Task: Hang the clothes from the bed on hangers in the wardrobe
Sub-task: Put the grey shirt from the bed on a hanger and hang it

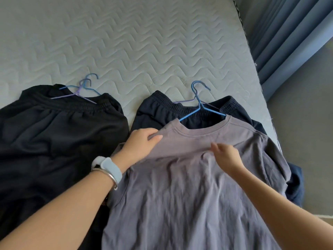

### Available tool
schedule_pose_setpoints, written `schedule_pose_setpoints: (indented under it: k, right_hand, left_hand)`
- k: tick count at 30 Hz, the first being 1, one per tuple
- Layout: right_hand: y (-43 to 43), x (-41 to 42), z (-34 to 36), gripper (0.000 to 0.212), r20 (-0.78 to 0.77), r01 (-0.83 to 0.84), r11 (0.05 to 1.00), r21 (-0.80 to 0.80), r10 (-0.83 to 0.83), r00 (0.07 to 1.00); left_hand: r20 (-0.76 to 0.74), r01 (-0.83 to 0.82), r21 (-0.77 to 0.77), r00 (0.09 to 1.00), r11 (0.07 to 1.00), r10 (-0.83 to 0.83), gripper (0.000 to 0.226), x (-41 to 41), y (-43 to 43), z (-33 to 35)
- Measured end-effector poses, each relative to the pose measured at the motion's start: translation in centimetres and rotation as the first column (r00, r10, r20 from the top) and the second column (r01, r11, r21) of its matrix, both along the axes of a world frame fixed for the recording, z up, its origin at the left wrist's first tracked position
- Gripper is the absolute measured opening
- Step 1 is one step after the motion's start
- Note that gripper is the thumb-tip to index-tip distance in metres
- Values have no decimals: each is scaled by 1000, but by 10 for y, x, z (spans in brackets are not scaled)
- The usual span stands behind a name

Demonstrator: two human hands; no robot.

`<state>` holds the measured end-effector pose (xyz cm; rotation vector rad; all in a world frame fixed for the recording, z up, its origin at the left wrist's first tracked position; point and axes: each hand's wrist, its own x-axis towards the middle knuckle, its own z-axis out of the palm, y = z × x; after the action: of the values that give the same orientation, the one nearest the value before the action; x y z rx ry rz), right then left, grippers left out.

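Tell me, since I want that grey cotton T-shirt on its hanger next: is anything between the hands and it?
Nothing visible. The left hand already pinches the grey cotton T-shirt at its shoulder, and the right hand rests on its chest. The blue wire hanger sits in its neckline.

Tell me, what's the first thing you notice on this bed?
The crumpled grey cotton T-shirt in the middle, with a blue wire hanger poking from its neck. The left hand pinches its shoulder, while the right hand rests on its chest. Left of it lies a big black garment on the white quilted mattress.
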<state>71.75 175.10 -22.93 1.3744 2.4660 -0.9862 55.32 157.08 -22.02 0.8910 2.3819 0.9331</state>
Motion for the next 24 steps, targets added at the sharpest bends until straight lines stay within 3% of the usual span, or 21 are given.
schedule_pose_setpoints:
  k: [2,3,6,8,11,13,17,19,22,24]
  right_hand:
    - [-13,-16,32,38,-300,192,980,-58,-200,933]
    - [-20,-24,46,38,-375,256,957,-137,-289,881]
    - [-39,-36,84,34,-436,300,786,-541,-567,699]
    - [-46,-31,110,30,-431,252,713,-654,-625,650]
    - [-60,-8,145,36,-460,208,799,-564,-513,725]
    - [-71,10,174,32,-460,173,826,-537,-458,760]
    - [-95,48,249,18,-489,53,831,-554,-376,787]
    - [-104,71,293,21,-517,-28,864,-503,-275,810]
    - [-112,106,360,24,-491,-147,981,-128,66,868]
    - [-117,127,402,22,-467,-218,973,68,225,855]
  left_hand:
    - [-27,0,101,1000,995,2,24,24,-10,16]
    - [-34,20,139,999,990,-16,29,37,-15,24]
    - [-49,89,268,996,959,-78,32,83,-28,54]
    - [23,31,308,999,951,-40,33,109,-36,74]
    - [270,31,266,957,964,-105,28,133,-58,106]
    - [378,115,218,905,969,-192,43,143,-71,130]
    - [305,239,215,905,947,-297,28,160,-85,178]
    - [248,192,265,933,945,-260,22,167,-84,208]
    - [196,32,352,975,936,-107,26,177,-78,264]
    - [221,-99,369,975,924,16,38,177,-75,297]
